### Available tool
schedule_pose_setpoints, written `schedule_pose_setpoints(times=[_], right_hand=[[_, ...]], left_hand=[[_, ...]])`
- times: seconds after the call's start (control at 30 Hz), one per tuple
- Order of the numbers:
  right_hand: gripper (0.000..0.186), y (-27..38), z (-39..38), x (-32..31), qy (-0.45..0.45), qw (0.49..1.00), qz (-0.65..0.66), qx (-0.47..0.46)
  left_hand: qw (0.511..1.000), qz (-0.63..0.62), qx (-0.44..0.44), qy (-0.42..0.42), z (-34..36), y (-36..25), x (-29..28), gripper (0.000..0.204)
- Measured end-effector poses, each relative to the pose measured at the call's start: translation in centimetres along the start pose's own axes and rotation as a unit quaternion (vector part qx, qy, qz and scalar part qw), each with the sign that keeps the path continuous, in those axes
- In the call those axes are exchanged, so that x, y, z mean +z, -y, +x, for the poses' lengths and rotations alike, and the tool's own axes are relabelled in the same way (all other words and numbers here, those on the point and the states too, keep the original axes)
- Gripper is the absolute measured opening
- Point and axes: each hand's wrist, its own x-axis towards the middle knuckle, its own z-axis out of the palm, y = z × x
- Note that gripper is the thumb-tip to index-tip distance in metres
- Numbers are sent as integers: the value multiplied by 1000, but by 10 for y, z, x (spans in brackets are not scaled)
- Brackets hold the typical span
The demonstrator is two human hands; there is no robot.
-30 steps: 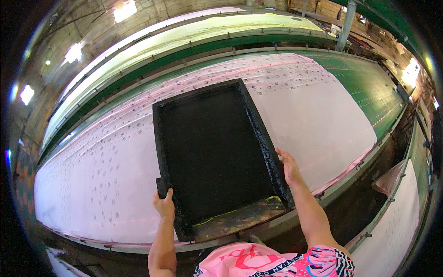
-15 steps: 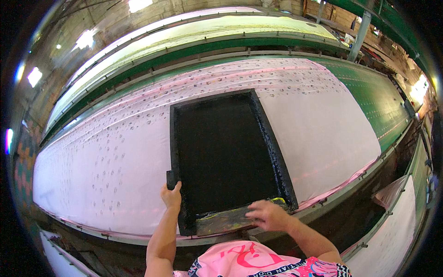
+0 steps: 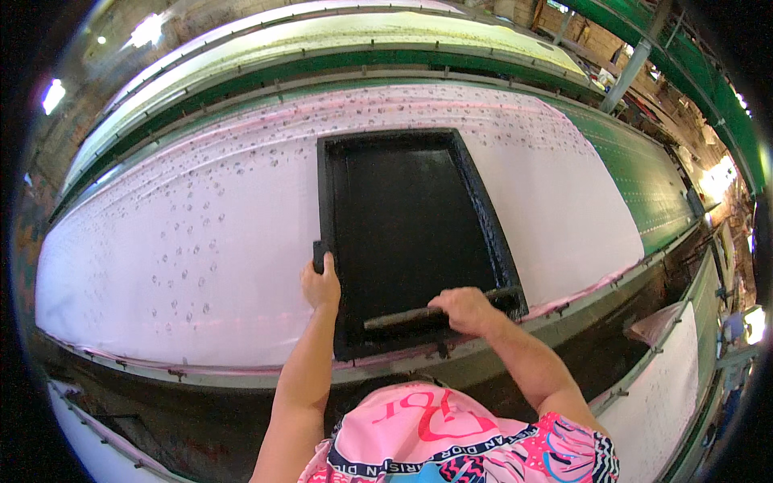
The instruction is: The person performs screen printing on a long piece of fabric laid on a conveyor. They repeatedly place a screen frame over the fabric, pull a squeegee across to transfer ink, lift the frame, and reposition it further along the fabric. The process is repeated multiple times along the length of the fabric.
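Observation:
A black screen-printing frame (image 3: 407, 209) lies on white-pink fabric (image 3: 576, 225). My left hand (image 3: 320, 280) is closed on a dark block-like grip (image 3: 319, 258) at the frame's left side, thumb on top. My right hand (image 3: 463, 310) is wrapped over a long, dark squeegee (image 3: 390, 319) lying crosswise at the frame's near end, just inside it. Dark, wet-looking ink covers the inside of the screen. Grey paw-like prints mark the fabric to the left of and beyond the frame.
The long table's green top (image 3: 644, 193) shows at the right, and its metal rail (image 3: 241, 372) runs along the near edge. More fabric-covered tables (image 3: 338, 36) stand behind and at the lower right (image 3: 660, 378). A grey post (image 3: 632, 72) rises at the back right.
My right hand has left the frame's right side and now grips the squeegee, whose dark bar stands out at the near end. My left hand stays on the frame's grip.

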Motion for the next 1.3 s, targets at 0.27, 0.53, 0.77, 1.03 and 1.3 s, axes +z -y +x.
schedule_pose_setpoints(times=[0.27,0.53,0.77,1.03,1.3], right_hand=[[44,28,-20,18,-34,999,12,8],[49,27,0,46,-217,973,-41,-65],[39,-23,109,16,-206,976,-52,-52],[41,-93,250,-42,-188,979,-76,-8],[41,-166,380,-84,-190,978,-91,2]], left_hand=[[992,-96,72,-40,7,26,10,64],[987,-131,87,-31,4,25,10,62],[986,-131,103,-27,5,22,7,58],[989,-110,102,-10,1,13,-2,57],[995,-55,78,-28,-2,9,1,63]])
